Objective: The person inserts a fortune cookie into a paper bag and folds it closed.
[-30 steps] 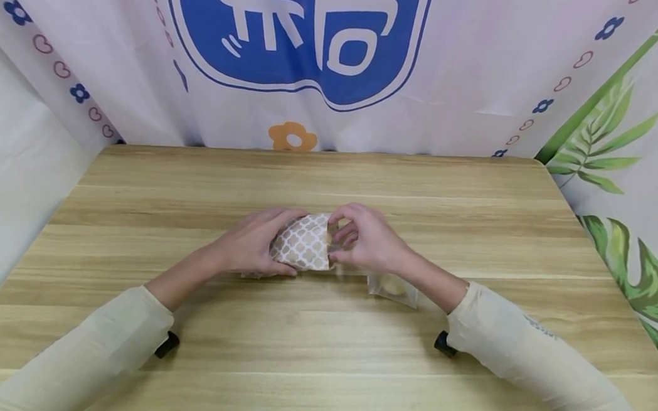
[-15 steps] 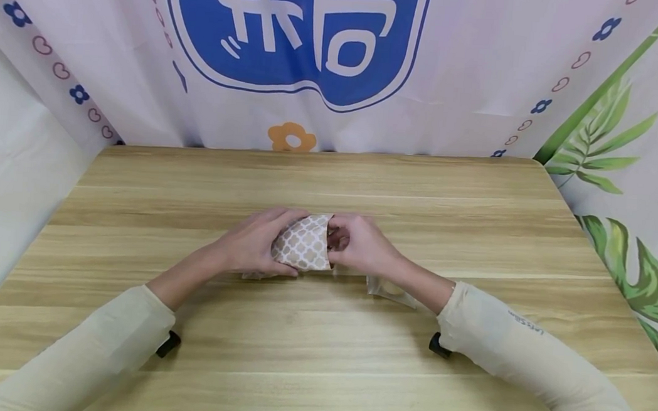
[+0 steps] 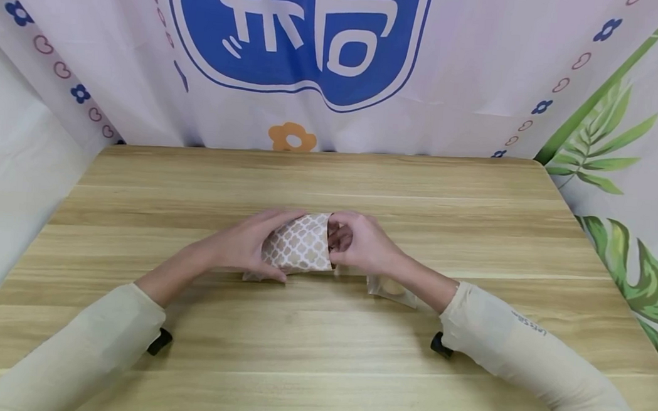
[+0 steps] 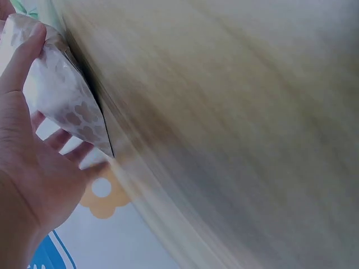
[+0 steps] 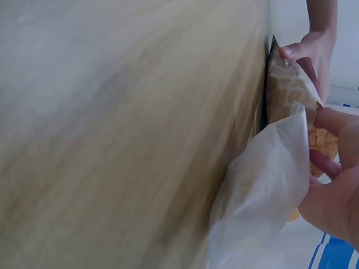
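A paper bag [image 3: 299,244] with a beige and white lattice print lies sideways at mid-table in the head view, its mouth facing right. My left hand [image 3: 242,243] holds the bag's left end, thumb on the near side and fingers on the far side. At the mouth, the curled fingers and thumb of my right hand [image 3: 369,240] pinch the rim. The right wrist view shows a brown, crusty piece of food [image 5: 324,147] at the mouth, partly behind my fingers. In the left wrist view, the thumb presses the shiny bag [image 4: 70,103].
A clear packet [image 3: 393,290] with a pale round thing in it lies below the right wrist. Another clear wrapper edge [image 3: 253,277] pokes out under the left hand. The wooden table [image 3: 320,356] ends at a printed cloth backdrop [image 3: 461,81].
My right hand has closed in on the bag's mouth, its fingers now at the rim. My left hand has slid slightly left and down, so more of the printed bag shows.
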`<state>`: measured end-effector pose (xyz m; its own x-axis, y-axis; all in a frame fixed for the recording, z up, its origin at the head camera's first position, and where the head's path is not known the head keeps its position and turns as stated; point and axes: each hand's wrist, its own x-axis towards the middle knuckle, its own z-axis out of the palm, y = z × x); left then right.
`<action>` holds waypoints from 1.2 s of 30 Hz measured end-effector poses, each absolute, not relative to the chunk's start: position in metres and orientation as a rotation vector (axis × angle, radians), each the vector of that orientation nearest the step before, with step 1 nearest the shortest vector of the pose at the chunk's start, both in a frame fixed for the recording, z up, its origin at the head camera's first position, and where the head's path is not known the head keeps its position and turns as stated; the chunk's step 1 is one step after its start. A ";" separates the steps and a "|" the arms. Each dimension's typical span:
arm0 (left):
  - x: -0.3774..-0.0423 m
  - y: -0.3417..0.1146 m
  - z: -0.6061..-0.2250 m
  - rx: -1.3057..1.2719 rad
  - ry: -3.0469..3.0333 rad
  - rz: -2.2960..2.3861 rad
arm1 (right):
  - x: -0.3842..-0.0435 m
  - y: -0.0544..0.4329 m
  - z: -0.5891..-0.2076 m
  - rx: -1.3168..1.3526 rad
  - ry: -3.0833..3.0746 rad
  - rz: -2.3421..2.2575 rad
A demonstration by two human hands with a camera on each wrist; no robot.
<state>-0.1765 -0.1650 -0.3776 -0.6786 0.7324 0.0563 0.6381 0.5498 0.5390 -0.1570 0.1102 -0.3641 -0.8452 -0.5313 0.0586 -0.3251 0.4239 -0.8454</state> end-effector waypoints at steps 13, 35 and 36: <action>-0.177 -0.167 -0.377 1.201 2.636 0.790 | -0.155 0.107 -0.364 -0.786 2.573 -1.259; -0.182 -0.174 -0.369 1.277 2.454 0.803 | -0.160 0.108 -0.365 -0.947 2.698 -1.012; -0.182 -0.174 -0.370 1.275 2.460 0.799 | -0.160 0.109 -0.365 -0.949 2.704 -0.999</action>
